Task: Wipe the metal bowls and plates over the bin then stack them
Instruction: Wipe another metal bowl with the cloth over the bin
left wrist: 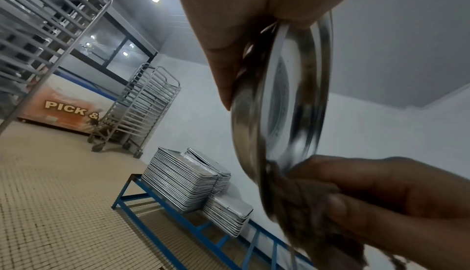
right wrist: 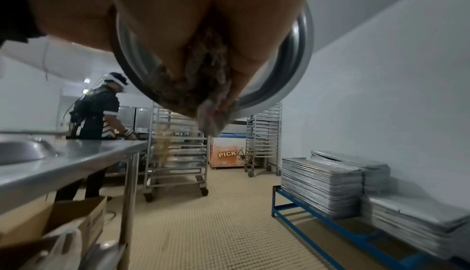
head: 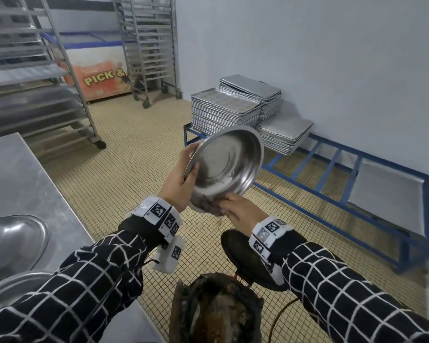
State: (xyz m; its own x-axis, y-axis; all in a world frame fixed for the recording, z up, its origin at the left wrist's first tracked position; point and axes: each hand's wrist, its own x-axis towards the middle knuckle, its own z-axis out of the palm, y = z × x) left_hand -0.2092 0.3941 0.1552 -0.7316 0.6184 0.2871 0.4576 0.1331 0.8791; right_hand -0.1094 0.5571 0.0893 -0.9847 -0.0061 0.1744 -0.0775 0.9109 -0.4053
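Observation:
A round metal plate is tilted on edge in front of me, its hollow side facing me. My left hand grips its left rim, thumb inside. My right hand presses a dirty brown rag against the plate's lower inner edge. Brown residue clings there. Below stands the dark bin, with scraps inside. In the left wrist view the plate shows edge-on, held by my left hand, with the rag at its bottom. In the right wrist view, fingers and rag cover the plate.
A steel table at my left carries more metal bowls. Stacks of baking trays sit on a blue frame along the right wall. Wheeled tray racks stand behind. Another person works at the far table end. A black round lid lies on the floor.

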